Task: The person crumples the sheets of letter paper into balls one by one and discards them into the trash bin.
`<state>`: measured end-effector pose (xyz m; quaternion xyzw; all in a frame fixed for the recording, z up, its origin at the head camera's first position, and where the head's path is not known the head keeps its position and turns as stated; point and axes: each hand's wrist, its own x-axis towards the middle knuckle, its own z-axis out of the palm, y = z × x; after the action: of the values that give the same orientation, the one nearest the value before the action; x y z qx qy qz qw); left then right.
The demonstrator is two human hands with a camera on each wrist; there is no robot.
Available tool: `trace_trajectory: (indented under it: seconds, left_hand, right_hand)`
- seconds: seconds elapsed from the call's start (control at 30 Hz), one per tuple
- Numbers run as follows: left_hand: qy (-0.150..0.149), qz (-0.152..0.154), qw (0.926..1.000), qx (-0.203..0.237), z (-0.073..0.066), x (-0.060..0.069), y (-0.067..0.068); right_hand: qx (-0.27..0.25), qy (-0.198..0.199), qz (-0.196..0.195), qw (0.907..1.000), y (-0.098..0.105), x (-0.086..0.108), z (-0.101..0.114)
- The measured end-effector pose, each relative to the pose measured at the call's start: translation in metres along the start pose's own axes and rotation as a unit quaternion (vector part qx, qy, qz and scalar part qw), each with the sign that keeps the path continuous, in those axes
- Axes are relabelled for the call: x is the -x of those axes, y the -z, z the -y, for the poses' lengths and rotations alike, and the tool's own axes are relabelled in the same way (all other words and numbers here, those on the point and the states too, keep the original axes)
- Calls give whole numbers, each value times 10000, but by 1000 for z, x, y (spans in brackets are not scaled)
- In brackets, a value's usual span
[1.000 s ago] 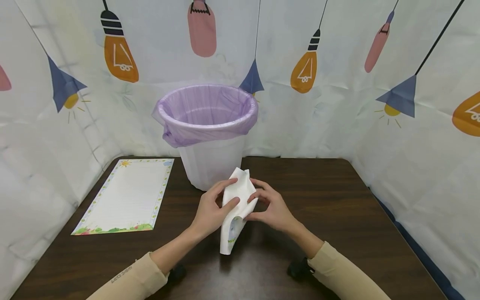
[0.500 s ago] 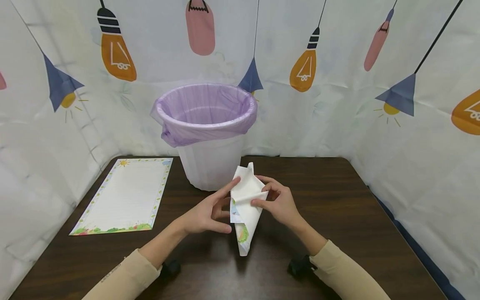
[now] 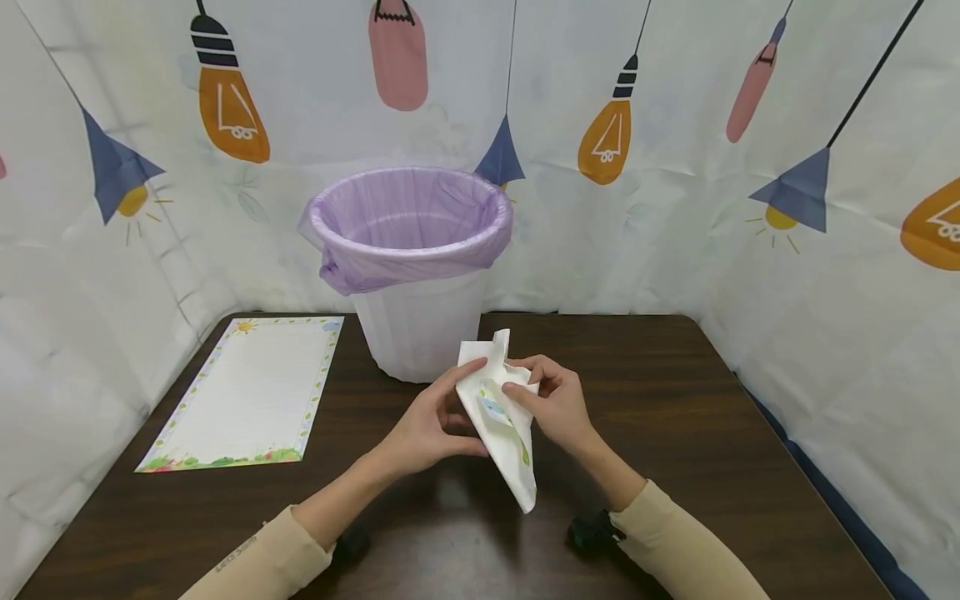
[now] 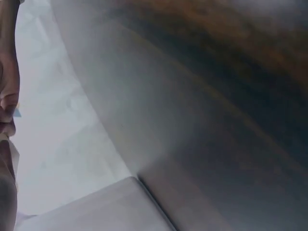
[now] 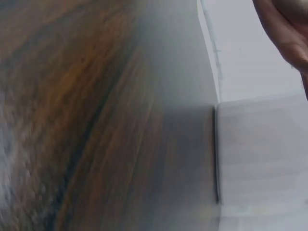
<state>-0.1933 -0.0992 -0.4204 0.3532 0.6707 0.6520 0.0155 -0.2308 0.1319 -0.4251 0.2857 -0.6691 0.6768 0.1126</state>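
Observation:
A folded, creased sheet of white paper (image 3: 504, 446) with green and blue printing is held up above the table, narrowing to a point at its lower end. My right hand (image 3: 564, 408) pinches its right side, thumb in front and fingers behind. On the left, my left hand (image 3: 423, 427) holds it with the index finger across the upper front; the thumb lies at the left edge and other fingers are partly hidden behind. In the left wrist view, parts of hands (image 4: 7, 86) show at the left edge. The right wrist view catches part of a hand (image 5: 288, 36) at upper right.
Behind the hands stands a white bin (image 3: 416, 333) lined with a purple bag (image 3: 412, 265). A flat sheet of lined paper (image 3: 247, 392) with a decorated border lies at left on the dark wooden table (image 3: 637, 375). Printed cloth (image 3: 675, 233) surrounds the table.
The folded paper has turned so its lower point swings right, and its folds have shifted. My left hand moved away from it, then back, with the thumb now at its edge.

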Motion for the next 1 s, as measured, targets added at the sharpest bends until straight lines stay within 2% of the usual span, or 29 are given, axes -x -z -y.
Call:
trace_trajectory:
  seconds: [0.23, 0.4, 0.47, 0.6, 0.7, 0.87, 1.0]
  left_hand:
    - [157, -159, 9945, -1021, -5, 1, 0]
    - [214, -378, 9913, -1246, -8, 1, -3]
    - [154, -466, 9898, -1339, -9, 1, -5]
    - [-165, -567, 9845, -1653, -13, 0, -10]
    - [-392, -640, 9770, -1994, -16, 0, -13]
    - [-585, -971, 9610, -2525, -21, -2, -15]
    - [-697, -1222, 9559, -2579, -23, -5, -16]
  right_hand:
    - [322, 221, -432, 9983, -12, 1, 5]
    - [453, 430, -652, 9959, -21, -1, 21]
    - [469, 507, -683, 9953, -24, -1, 30]
    - [531, 628, -662, 9944, -27, -3, 39]
    - [762, 796, -665, 9917, -29, -2, 43]
    - [1001, 1087, -626, 9870, -30, -1, 44]
    - [1000, 1174, -616, 9861, -32, 0, 44]
